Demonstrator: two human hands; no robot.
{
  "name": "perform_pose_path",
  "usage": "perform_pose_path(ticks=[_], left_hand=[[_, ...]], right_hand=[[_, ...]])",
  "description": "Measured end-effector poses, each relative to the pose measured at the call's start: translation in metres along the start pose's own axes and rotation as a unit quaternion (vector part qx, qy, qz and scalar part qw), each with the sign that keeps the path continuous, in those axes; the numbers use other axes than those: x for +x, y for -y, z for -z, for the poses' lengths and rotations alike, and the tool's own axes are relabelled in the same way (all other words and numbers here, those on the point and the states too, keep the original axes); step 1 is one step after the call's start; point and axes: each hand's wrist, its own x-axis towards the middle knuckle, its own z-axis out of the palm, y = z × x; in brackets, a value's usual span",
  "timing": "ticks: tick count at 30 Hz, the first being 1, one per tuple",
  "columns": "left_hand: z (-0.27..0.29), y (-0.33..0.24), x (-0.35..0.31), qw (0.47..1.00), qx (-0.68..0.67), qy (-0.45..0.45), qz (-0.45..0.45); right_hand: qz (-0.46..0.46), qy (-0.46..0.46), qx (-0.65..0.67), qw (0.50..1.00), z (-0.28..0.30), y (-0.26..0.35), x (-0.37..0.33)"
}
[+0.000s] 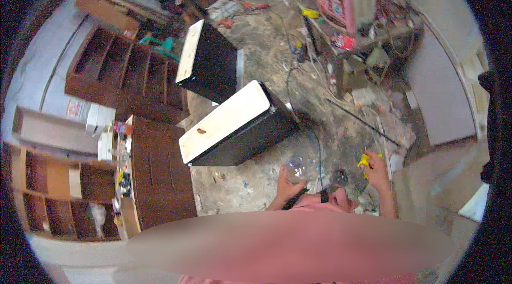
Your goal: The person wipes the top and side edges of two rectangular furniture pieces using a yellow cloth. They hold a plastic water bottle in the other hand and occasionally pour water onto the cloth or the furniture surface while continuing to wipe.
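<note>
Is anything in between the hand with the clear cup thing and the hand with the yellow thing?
Nothing solid. Between the left hand holding the clear container and the right hand holding the yellow thing, only littered floor shows below.

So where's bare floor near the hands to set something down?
Bare floor lies between the brown cabinet, the white-topped black box and the left hand. Debris crowds the floor above the right hand.

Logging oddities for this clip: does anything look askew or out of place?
Yes. Two black boxes with white tops lie tipped at angles on the dirty floor, and scraps and tools litter the ground near the cluttered workbench.
</note>
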Motion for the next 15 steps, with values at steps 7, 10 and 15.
perform_pose_path(ticks=[7, 10, 15], left_hand=[[0.028, -0.011, -0.018, 0.999, 0.038, -0.030, 0.011], [0.040, -0.004, -0.026, 0.997, 0.059, -0.049, 0.003], [0.056, 0.022, -0.038, 0.997, 0.078, -0.023, 0.017]], right_hand=[[0.056, -0.058, -0.201, 0.976, -0.044, 0.067, 0.009], [0.096, 0.026, -0.133, 0.986, -0.071, 0.092, 0.017], [0.142, 0.146, -0.253, 0.946, -0.087, 0.110, 0.033]])
